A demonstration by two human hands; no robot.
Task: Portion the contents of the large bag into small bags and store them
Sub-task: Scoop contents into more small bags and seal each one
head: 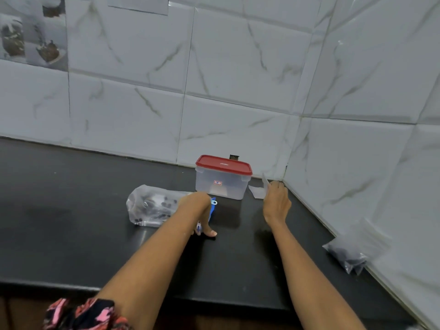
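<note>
The large clear bag (152, 206) with dark pieces inside lies on the black counter (71, 222). My left hand (198, 210) is just right of it, fingers curled round a blue scoop-like tool (212, 209), thumb tip down on the counter. My right hand (276, 203) pinches a small empty clear bag (264, 181) near the wall corner. More small empty bags (256, 192) lie flat beside it. A clear container with a red lid (223, 177) stands behind both hands. A filled small bag (346, 253) leans against the right wall.
White marble-pattern tiled walls (238, 91) meet in a corner behind the container. The counter's front edge (214, 300) runs along the bottom, with patterned clothing (81, 314) below it at the left.
</note>
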